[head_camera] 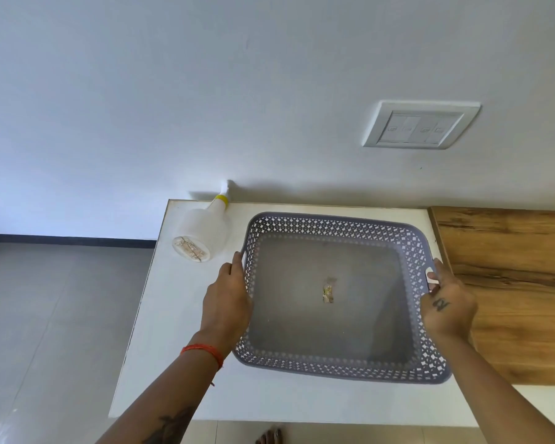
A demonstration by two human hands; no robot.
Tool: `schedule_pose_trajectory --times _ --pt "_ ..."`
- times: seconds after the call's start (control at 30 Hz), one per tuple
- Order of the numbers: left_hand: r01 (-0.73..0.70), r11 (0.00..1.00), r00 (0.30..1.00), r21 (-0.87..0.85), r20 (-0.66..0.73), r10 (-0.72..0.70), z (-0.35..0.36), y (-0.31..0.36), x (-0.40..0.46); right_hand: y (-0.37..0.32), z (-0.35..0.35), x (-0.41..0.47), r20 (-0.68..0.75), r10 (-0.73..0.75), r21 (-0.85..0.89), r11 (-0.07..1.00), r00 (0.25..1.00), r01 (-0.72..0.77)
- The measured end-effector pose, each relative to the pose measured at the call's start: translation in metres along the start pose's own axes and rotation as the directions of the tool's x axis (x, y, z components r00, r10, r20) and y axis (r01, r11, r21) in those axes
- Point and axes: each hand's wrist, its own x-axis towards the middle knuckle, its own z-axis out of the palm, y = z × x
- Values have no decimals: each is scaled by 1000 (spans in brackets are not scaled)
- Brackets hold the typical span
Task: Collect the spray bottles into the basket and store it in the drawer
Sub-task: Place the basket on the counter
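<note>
A grey perforated plastic basket [414,251] sits on the white cabinet top [173,331], with only a small sticker on its floor. My left hand [226,299] grips its left handle and my right hand [447,306] grips its right handle. A white translucent spray bottle [205,227] with a yellow collar lies on its side at the top's far left corner, its nozzle touching the wall. It is just left of the basket and apart from it.
A wood-grain surface [510,283] adjoins the white top on the right. The white wall behind carries a switch plate [420,125]. Grey floor tiles [52,315] lie to the left. My bare toes [269,437] show below the front edge.
</note>
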Motion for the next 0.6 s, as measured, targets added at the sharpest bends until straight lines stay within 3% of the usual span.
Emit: schedule_pose_trajectory --times 0.6 --pt "10 999 1000 -39 -11 -11 11 -8 -13 6 13 1 -24 -74 -84 994 997 71"
